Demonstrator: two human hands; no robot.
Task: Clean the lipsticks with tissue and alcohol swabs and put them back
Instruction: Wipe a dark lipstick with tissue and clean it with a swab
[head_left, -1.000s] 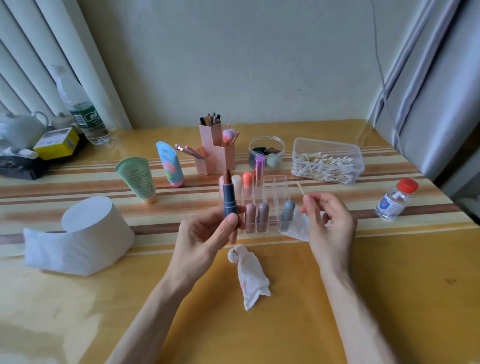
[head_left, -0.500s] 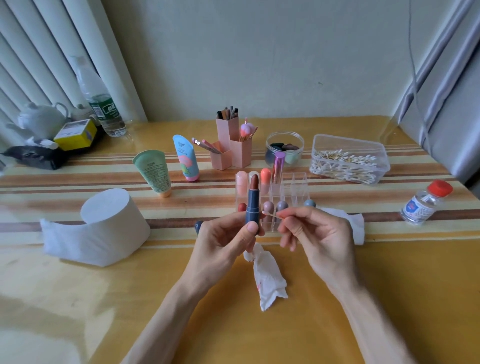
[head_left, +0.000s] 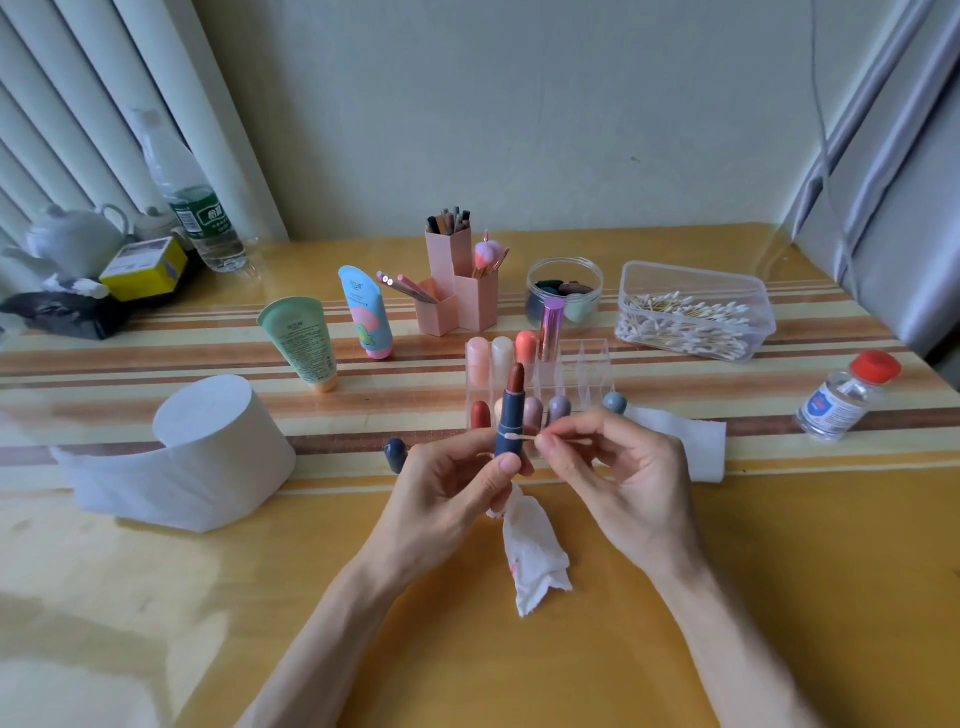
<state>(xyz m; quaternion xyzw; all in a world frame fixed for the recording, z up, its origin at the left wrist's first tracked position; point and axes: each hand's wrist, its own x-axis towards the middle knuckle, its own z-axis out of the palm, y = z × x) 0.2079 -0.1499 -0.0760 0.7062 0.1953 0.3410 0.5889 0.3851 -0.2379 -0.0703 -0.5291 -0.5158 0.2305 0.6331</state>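
One navy-cased lipstick (head_left: 506, 415), brown-red bullet exposed, gripped upright by left hand (head_left: 452, 493); right hand (head_left: 618, 467) pinches wooden cotton swab (head_left: 523, 438), tip against casing. Below them, stained crumpled tissue (head_left: 535, 551). Swabbing apparently underway; capping, return to clear acrylic rack (head_left: 587, 364) outstanding.

Lipstick (head_left: 507, 423): navy case w/ brick-red bullet. Swab (head_left: 522, 439) tip pinkish. Crumpled tissue (head_left: 535, 551) white w/ red smears. Table (head_left: 156, 358) yellow, brown & cream stripes. Alcohol bottle (head_left: 844, 397): red cap, blue label. Green tube (head_left: 301, 338); blue tube (head_left: 366, 312) w/ pink.
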